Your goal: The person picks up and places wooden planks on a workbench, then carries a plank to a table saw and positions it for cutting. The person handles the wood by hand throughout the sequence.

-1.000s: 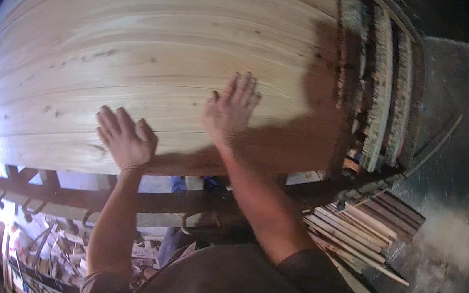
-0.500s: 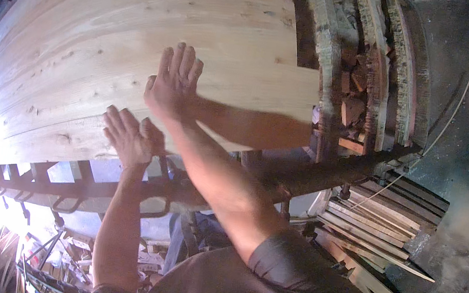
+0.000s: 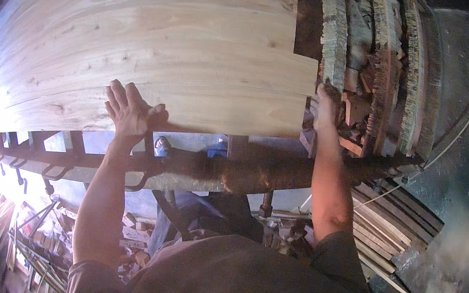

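Note:
A wide pale wooden panel point(image 3: 198, 64), made of boards lying edge to edge, covers most of the upper left; its right end is stepped. My left hand point(image 3: 128, 110) rests on the panel by its near edge, fingers apart and thumb out to the right. At the panel's right end is my right hand point(image 3: 326, 108), palm turned toward the board ends and fingers stretched out against that end. Neither hand grips anything. Part of the right fingertips is in shadow beside the rough-edged bar.
Rough-edged upright bars point(image 3: 381, 77) stand right of the panel, with wood offcuts point(image 3: 358, 109) between them. A dark metal rail point(image 3: 202, 169) runs along the near side. Wooden strips point(image 3: 384, 225) are stacked at lower right; scrap point(image 3: 134, 234) lies lower left. Glare fills the far left.
My right hand has moved from the middle of the panel to its right end. The left hand remains on the panel near its front edge. The view has shifted slightly.

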A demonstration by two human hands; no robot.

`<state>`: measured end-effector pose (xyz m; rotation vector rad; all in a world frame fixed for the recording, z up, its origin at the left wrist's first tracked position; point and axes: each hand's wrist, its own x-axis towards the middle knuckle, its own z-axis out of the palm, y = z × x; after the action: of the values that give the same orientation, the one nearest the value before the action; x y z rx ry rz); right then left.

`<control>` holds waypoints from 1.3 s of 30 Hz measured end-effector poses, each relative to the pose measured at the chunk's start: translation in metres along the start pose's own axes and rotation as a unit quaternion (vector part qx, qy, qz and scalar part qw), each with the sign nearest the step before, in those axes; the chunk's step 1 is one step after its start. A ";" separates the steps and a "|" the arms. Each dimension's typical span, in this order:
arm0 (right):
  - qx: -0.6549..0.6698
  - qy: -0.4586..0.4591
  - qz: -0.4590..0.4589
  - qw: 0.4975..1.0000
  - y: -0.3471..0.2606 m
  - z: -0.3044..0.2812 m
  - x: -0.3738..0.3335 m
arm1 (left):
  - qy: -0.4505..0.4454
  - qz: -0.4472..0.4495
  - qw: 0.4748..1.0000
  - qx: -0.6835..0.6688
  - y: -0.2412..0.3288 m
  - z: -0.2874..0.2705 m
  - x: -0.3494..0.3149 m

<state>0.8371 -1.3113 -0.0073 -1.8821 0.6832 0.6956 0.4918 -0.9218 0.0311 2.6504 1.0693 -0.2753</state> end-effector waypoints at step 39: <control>-0.464 0.192 -0.442 0.744 0.014 0.017 0.129 | 0.029 -0.005 0.997 -0.071 0.004 -0.004 0.011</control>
<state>0.9122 -1.3206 -0.1144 -2.9418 -0.5150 -0.0649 0.5031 -0.9159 0.0329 2.5410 1.0766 -0.1200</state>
